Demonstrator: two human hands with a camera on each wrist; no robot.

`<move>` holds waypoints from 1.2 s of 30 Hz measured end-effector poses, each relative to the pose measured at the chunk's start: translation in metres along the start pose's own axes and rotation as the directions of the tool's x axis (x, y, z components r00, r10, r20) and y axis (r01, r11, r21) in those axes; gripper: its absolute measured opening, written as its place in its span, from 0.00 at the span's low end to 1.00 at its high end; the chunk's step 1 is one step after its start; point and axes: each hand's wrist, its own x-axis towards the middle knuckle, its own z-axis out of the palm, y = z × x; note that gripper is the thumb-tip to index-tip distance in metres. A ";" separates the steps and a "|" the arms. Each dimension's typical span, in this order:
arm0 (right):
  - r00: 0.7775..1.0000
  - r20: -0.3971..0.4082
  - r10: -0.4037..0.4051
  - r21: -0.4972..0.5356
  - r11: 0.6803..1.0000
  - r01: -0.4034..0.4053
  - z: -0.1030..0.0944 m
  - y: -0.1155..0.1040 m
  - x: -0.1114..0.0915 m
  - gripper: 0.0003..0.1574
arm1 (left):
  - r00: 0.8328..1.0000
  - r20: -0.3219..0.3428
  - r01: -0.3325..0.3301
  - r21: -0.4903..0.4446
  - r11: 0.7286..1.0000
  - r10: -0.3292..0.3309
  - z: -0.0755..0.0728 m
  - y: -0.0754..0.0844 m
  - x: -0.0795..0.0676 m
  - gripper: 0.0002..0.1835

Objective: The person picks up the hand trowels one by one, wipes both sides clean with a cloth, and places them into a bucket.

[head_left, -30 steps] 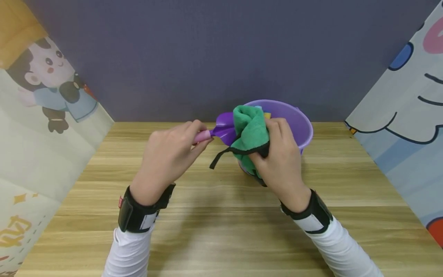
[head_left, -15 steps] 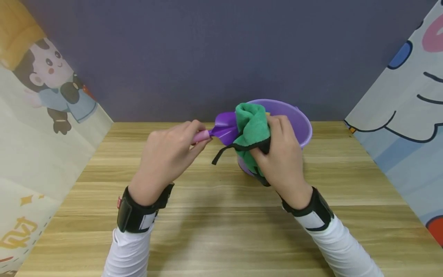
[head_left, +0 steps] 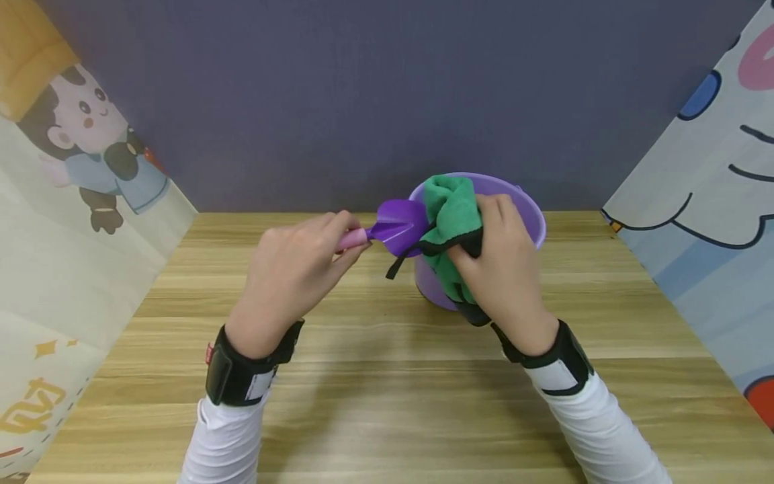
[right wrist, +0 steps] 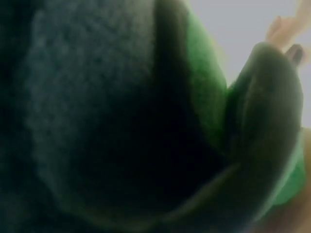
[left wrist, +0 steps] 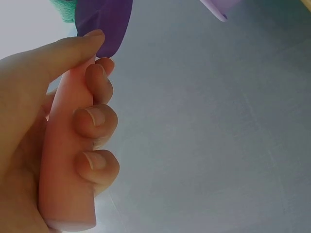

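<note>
My left hand [head_left: 293,269] grips the pink handle of a toy shovel [head_left: 399,225], whose purple blade points right. In the left wrist view the fingers curl round the shovel's handle [left wrist: 68,150], with the thumb near the blade. A green cloth [head_left: 456,205] with black edging and a black loop is bunched in my right hand [head_left: 502,262]. The cloth covers the tip of the blade; whether it presses on it cannot be told. Dark, blurred folds of the cloth [right wrist: 206,77] fill most of the right wrist view.
Behind the cloth and right hand stands a light purple bucket [head_left: 529,218], its inside mostly hidden. It sits on a wood-grain table [head_left: 387,403] near a dark blue back panel [head_left: 375,101]. Printed cartoon panels [head_left: 66,269] flank both sides.
The right hand and green cloth have shifted to the right and slightly up, baring more of the purple blade. The left hand holds the shovel almost still.
</note>
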 end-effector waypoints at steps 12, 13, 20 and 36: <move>0.990 -0.139 -0.018 0.120 0.992 0.035 -0.020 -0.012 -0.005 0.26 | 0.996 0.084 -0.003 -0.024 1.000 0.005 0.004 0.003 0.003 0.13; 0.990 -0.135 -0.035 0.130 0.990 0.053 -0.020 -0.015 -0.006 0.26 | 0.996 0.087 -0.006 -0.027 1.000 0.008 0.004 0.004 0.003 0.12; 0.992 -0.033 -0.120 0.178 0.976 0.124 -0.010 -0.030 -0.014 0.28 | 0.996 0.073 -0.044 -0.062 0.997 0.049 0.005 0.008 0.004 0.09; 0.993 0.011 -0.114 0.135 0.985 0.112 0.003 -0.026 -0.016 0.30 | 0.996 0.045 -0.076 -0.040 0.996 0.078 0.002 0.009 0.002 0.11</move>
